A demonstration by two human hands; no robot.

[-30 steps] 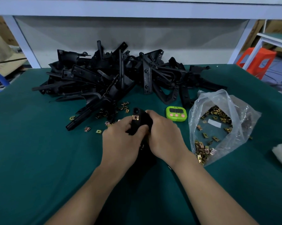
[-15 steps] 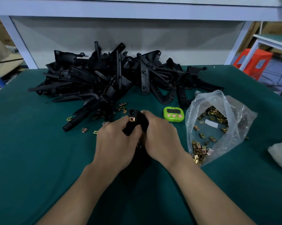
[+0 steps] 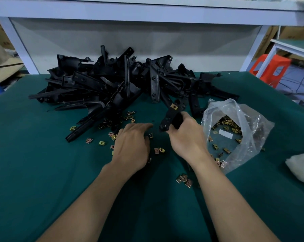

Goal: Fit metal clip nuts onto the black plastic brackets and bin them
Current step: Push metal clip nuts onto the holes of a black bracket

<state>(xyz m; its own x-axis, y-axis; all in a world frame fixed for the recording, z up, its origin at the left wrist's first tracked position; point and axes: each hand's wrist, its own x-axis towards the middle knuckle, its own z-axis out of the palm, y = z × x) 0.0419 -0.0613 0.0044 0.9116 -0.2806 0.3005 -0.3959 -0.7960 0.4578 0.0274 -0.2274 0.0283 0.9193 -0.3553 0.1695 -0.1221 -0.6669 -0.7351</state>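
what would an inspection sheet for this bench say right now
surface: green cloth table, smooth
job's things: heap of black brackets at the back; one bracket held, a nut fitted near its top end; loose nuts mid-table; open clear bag of nuts, right; no bin in view
clutter: white bundle at right edge
hands: right hand grips the bracket; left hand palm down over loose nuts, its underside hidden
cables: wires on the floor, far right
surroundings: white shelf frame, orange stool, cardboard boxes

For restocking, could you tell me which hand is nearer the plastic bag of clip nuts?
Right. The right hand, gripping a bracket, is just left of the bag; the left hand lies farther left.
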